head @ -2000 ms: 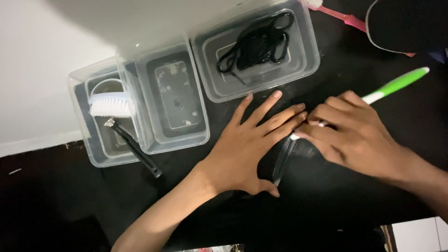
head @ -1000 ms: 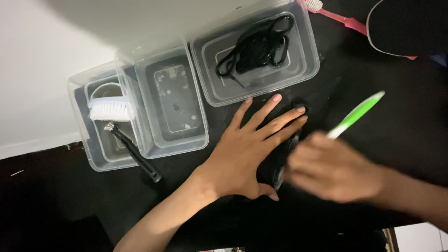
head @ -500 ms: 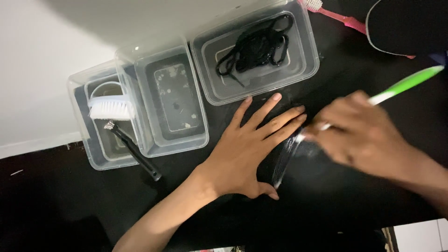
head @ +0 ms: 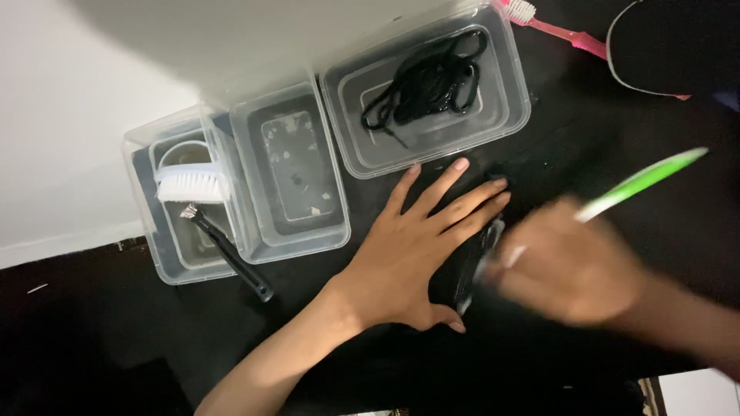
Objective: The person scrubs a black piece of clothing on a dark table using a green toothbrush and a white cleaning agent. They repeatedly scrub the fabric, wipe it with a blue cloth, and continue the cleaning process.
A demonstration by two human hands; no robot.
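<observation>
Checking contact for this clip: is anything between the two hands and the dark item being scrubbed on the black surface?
Nothing visible. The left hand lies flat on the dark item, fingers spread. The right hand, motion-blurred, holds the green toothbrush with its head end against the item's edge.

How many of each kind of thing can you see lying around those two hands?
Clear plastic tubs: 3
Toothbrushes: 2, one green, one pink
White scrub brush: 1
Black-handled brush: 1
Black laces bundle: 1
Flat black piece under left hand: 1
Total: 9
</observation>
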